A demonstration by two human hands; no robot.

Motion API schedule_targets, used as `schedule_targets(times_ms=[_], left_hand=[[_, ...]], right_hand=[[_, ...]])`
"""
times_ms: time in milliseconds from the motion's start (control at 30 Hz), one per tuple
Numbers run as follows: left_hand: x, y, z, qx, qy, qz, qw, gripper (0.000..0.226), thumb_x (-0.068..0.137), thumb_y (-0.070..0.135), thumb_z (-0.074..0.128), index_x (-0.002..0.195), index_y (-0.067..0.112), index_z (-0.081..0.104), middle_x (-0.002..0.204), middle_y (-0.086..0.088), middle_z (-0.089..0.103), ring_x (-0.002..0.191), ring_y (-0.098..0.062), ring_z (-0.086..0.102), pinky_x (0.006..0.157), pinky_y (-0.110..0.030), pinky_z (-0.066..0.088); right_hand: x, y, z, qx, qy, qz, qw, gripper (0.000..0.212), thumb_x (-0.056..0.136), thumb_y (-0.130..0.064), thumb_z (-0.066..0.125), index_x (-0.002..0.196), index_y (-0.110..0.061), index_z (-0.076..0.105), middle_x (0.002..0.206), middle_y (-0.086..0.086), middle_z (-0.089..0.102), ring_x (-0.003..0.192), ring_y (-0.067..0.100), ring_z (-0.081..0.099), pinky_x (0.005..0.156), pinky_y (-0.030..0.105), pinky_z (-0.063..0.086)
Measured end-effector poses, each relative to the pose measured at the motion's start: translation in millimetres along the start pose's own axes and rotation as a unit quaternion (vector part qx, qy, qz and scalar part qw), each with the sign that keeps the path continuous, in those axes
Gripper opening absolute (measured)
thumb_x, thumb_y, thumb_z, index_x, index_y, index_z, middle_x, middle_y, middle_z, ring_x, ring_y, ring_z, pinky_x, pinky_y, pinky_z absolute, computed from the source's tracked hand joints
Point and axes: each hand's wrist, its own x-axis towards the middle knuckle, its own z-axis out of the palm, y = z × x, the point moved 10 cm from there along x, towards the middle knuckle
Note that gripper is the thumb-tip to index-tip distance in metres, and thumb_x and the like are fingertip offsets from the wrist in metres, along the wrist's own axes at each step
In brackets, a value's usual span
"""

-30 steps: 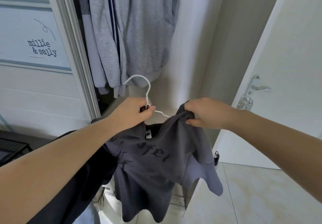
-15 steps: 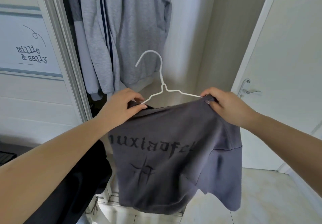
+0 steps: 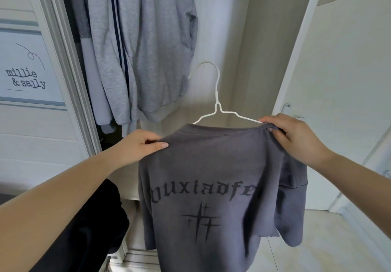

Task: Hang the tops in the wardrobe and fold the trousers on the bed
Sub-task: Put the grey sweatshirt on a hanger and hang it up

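Two hands now hold the grey T-shirt [image 3: 213,187] spread wide across the centre of the frame, where a second ago you had it bunched between them; the printed back, with lettering and a cross motif, has opened out flat and risen higher. You have also freed the white wire hanger [image 3: 218,106]: its hook, formerly tucked against your left hand, now stands clear above the collar, upright, its arms running down into the shirt's shoulders.

Your left hand [image 3: 139,146], left of centre, is closed, pinching the shirt's left shoulder between thumb and curled fingers. Your right hand [image 3: 296,138], at right of centre, is likewise closed, gripping the right shoulder seam together with the end of the hanger's arm.

Behind, in the upper left of the frame, the open wardrobe [image 3: 222,28] contains grey sweatshirts [image 3: 152,49] hanging side by side, one with dark stripes. A dark garment [image 3: 95,225] hangs over your left forearm at lower left. The sliding door [image 3: 31,70] at far left bears printed lettering.
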Motion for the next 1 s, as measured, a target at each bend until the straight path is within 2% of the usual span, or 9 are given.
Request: schedule_targets(times_ms=[100, 167, 300, 433, 533, 633, 800, 933, 1000], left_hand=[[1.7, 9.2, -3.2, -0.005, 0.039, 0.019, 0.999, 0.022, 0.092, 0.033, 0.055, 0.075, 0.035, 0.068, 0.070, 0.015, 0.065, 0.069, 0.003, 0.060, 0.066, -0.013, 0.039], [1.2, 17.9, -7.9, 0.000, 0.064, 0.035, 0.997, 0.020, 0.096, 0.026, 0.052, 0.086, 0.036, 0.067, 0.069, 0.025, 0.064, 0.072, 0.013, 0.058, 0.064, -0.006, 0.039], [-2.5, 32.4, -28.3, -0.001, 0.129, 0.078, 0.989, 0.024, 0.095, 0.021, 0.054, 0.112, 0.035, 0.064, 0.100, 0.032, 0.060, 0.091, 0.028, 0.049, 0.079, 0.005, 0.033], [-4.6, 37.3, -24.6, 0.014, 0.092, 0.086, 0.992, 0.015, 0.084, 0.036, 0.065, 0.096, 0.043, 0.068, 0.088, 0.030, 0.068, 0.087, 0.013, 0.059, 0.077, -0.002, 0.040], [-5.0, 43.8, -32.9, 0.044, 0.120, 0.112, 0.985, 0.024, 0.085, 0.040, 0.060, 0.109, 0.039, 0.064, 0.106, 0.023, 0.062, 0.098, 0.009, 0.054, 0.079, -0.005, 0.039], [-0.1, 40.5, -37.1, 0.085, 0.138, 0.099, 0.982, 0.038, 0.089, 0.037, 0.059, 0.126, 0.030, 0.058, 0.117, 0.019, 0.057, 0.103, 0.010, 0.050, 0.083, 0.001, 0.033], [1.4, 46.6, -21.6, 0.122, 0.133, 0.121, 0.976, 0.023, 0.096, 0.033, 0.051, 0.111, 0.023, 0.067, 0.100, 0.012, 0.069, 0.092, -0.001, 0.059, 0.079, -0.015, 0.044], [-9.8, 48.2, -50.7, 0.072, 0.215, 0.153, 0.962, 0.023, 0.096, 0.028, 0.050, 0.111, 0.026, 0.068, 0.099, 0.024, 0.064, 0.092, 0.019, 0.054, 0.078, 0.000, 0.038], [-11.2, 46.4, -62.5, 0.074, 0.220, 0.155, 0.960, 0.026, 0.095, 0.030, 0.048, 0.113, 0.029, 0.066, 0.100, 0.027, 0.062, 0.092, 0.023, 0.052, 0.079, 0.002, 0.036]], right_hand=[[0.8, 1.8, -1.4, -0.032, -0.010, -0.012, 0.999, 0.037, 0.088, 0.008, 0.054, 0.119, -0.009, 0.064, 0.089, 0.009, 0.061, 0.079, 0.025, 0.059, 0.075, 0.026, 0.042], [0.8, 1.4, -0.9, -0.047, -0.024, -0.018, 0.998, 0.037, 0.087, 0.010, 0.055, 0.117, -0.008, 0.065, 0.089, 0.011, 0.062, 0.080, 0.030, 0.061, 0.076, 0.035, 0.048], [-5.9, -5.9, 15.8, -0.092, -0.068, -0.044, 0.992, 0.035, 0.084, 0.008, 0.058, 0.113, -0.010, 0.068, 0.095, 0.009, 0.064, 0.084, 0.029, 0.064, 0.074, 0.037, 0.053], [-2.0, 5.0, 10.7, -0.026, 0.008, 0.028, 0.999, 0.033, 0.088, 0.007, 0.053, 0.115, -0.008, 0.065, 0.104, 0.008, 0.065, 0.092, 0.022, 0.060, 0.087, 0.022, 0.043], [0.6, 2.4, 9.6, 0.019, 0.031, 0.040, 0.999, 0.036, 0.088, 0.010, 0.051, 0.115, -0.010, 0.064, 0.101, -0.003, 0.062, 0.092, 0.011, 0.055, 0.086, -0.001, 0.031], [5.6, -7.7, 13.5, 0.045, 0.038, 0.040, 0.997, 0.036, 0.089, 0.008, 0.051, 0.114, -0.012, 0.065, 0.100, -0.007, 0.061, 0.092, 0.012, 0.056, 0.083, 0.007, 0.035], [20.8, -23.2, 20.4, 0.099, 0.009, 0.035, 0.994, 0.038, 0.088, 0.004, 0.052, 0.111, -0.024, 0.064, 0.097, -0.007, 0.060, 0.085, 0.004, 0.053, 0.080, 0.004, 0.036], [22.3, 2.2, 15.5, 0.190, -0.027, 0.115, 0.975, 0.036, 0.085, -0.002, 0.064, 0.101, -0.034, 0.060, 0.089, -0.012, 0.056, 0.066, 0.002, 0.053, 0.067, 0.007, 0.039], [19.1, 16.6, 17.5, 0.257, -0.055, 0.164, 0.951, 0.029, 0.084, 0.000, 0.067, 0.100, -0.023, 0.064, 0.083, -0.011, 0.061, 0.068, -0.005, 0.061, 0.067, 0.006, 0.044]])
